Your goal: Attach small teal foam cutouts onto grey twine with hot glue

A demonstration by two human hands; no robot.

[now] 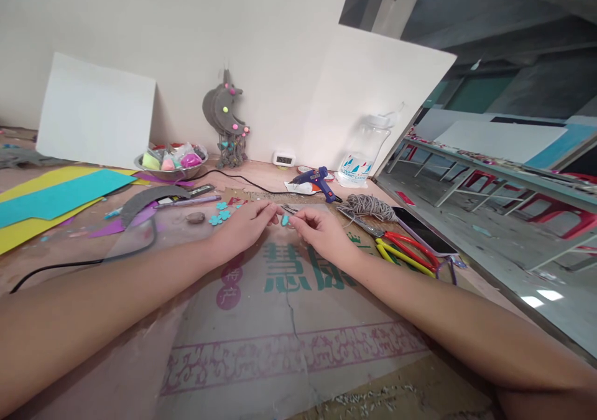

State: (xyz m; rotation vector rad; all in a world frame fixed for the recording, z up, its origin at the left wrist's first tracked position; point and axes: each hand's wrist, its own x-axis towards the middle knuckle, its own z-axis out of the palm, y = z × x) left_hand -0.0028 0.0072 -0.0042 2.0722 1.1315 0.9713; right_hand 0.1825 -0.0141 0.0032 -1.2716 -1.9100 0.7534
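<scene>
Over the printed plastic sheet [242,320], my two hands meet with their fingertips close together. My right hand [324,233] pinches a small teal piece [285,219] between thumb and forefinger. My left hand [255,221] has its fingers pressed together just beside that piece; what they hold, if anything, is hidden. Several teal flower-shaped cutouts [219,216] lie left of my left hand, and a small grey-brown lump [196,218] sits further left. A thin dark line, perhaps a thread, runs down the sheet below my hands.
Behind my hands lie a blue glue gun [314,182] and a grey yarn bundle [370,207]. Red-handled pliers [410,249], yellow handles and a phone [426,230] are at right. A bowl of clay [172,163], teal sheet [65,197], clock [283,158], jug [362,149] and moon ornament [226,118] stand around.
</scene>
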